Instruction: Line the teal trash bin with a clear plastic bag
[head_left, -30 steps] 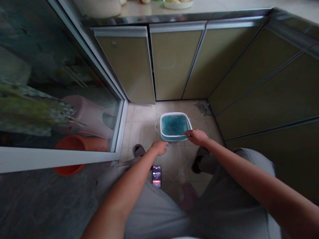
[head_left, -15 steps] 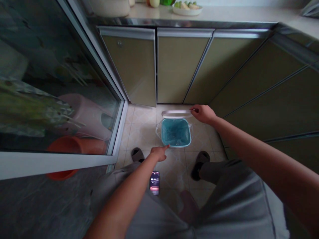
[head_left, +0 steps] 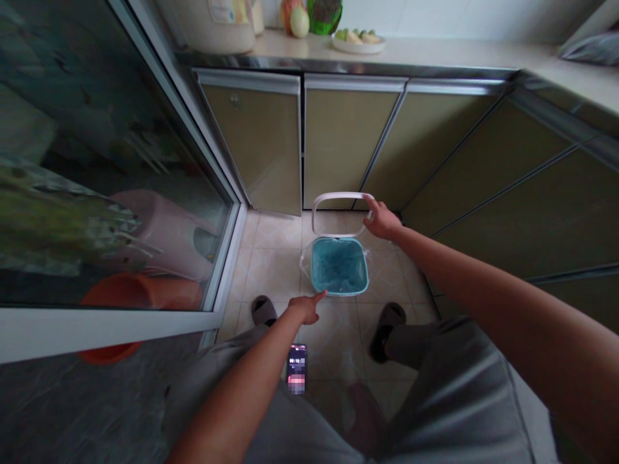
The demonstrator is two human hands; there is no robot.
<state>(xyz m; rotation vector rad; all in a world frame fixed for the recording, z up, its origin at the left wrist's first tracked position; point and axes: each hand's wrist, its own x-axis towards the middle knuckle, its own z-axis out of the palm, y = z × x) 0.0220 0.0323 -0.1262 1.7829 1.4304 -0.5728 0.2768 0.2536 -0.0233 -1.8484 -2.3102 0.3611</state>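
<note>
A small blue trash bin (head_left: pixel 339 265) stands on the tiled floor between my feet, with a clear plastic bag (head_left: pixel 305 259) lining it and hanging out over its sides. Behind the bin's far edge, a white rim ring (head_left: pixel 338 194) is tilted up, its opening facing me. My right hand (head_left: pixel 382 220) grips the ring at its right corner, with a finger along the top bar. At the near left of the bin, my left hand (head_left: pixel 304 309) has its index finger stretched out to the front rim. Its other fingers look curled.
A phone (head_left: pixel 296 368) with a lit timer lies near my left slipper (head_left: pixel 264 310). Cabinet doors (head_left: pixel 351 142) rise behind the bin, under a counter bearing a plate of food (head_left: pixel 358 42). On the left is a glass door frame (head_left: pixel 227 258), with an orange bucket (head_left: pixel 140 291) beyond.
The white ring has swung upward, from nearly edge-on to facing me, with my right hand on it. My left hand stays by the front rim. The camera view has tilted up slightly.
</note>
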